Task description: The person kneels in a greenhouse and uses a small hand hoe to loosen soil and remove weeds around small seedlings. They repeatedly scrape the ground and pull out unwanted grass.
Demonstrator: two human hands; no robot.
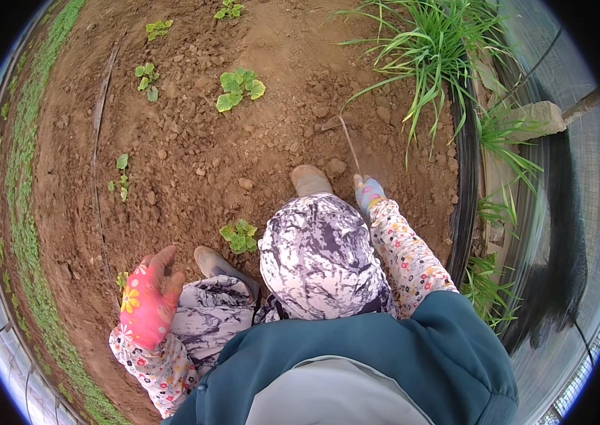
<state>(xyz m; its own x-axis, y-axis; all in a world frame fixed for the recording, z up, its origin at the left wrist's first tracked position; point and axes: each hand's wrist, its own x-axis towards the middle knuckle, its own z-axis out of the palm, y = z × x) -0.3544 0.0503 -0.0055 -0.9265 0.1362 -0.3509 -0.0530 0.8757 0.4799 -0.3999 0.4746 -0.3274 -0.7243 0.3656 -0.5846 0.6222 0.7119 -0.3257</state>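
Note:
My right hand, in a pale blue glove with coloured spots, grips the thin handle of a small hand hoe. The hoe's blade rests at the loose brown soil ahead of my right boot. My left hand wears a pink flowered glove with soil-stained fingers. It is raised beside my left knee, fingers apart and curved, holding nothing. Between my boots and to their left grows a leafy seedling. A larger yellow-edged seedling stands farther ahead.
Several small seedlings dot the bed on the left, near a thin drip line. Long grassy leaves overhang the right side beside black plastic sheeting. A concrete block lies by the clear film wall. Low green growth runs along the far left.

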